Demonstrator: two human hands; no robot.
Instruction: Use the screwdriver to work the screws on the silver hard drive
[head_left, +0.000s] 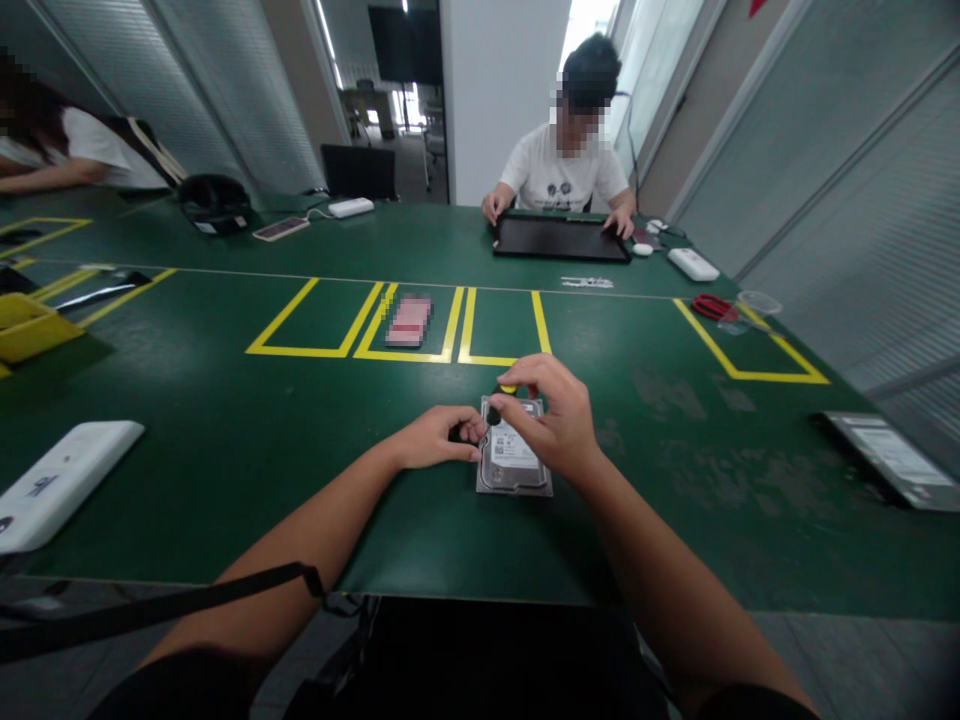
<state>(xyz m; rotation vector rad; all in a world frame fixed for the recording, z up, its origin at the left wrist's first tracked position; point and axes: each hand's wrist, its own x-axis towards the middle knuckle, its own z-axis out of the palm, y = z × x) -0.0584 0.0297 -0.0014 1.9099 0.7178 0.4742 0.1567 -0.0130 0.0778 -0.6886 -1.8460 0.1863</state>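
Observation:
A silver hard drive [514, 450] with a white label lies on the green table in front of me. My left hand [448, 437] is at its left edge, fingers curled and thumb against the side, steadying it. Above the drive's upper part, my right hand [551, 410] pinches a screwdriver [508, 389] with a black and yellow handle. The screwdriver points down toward the upper left of the drive; its tip is too small to make out.
Yellow tape marks boxes on the table, one with a pink pack [409, 321]. Another hard drive [896, 460] lies right, a white device [67, 485] left. Red-handled pliers or scissors [712, 307] lie far right. Across sits a person with a black tray [562, 238].

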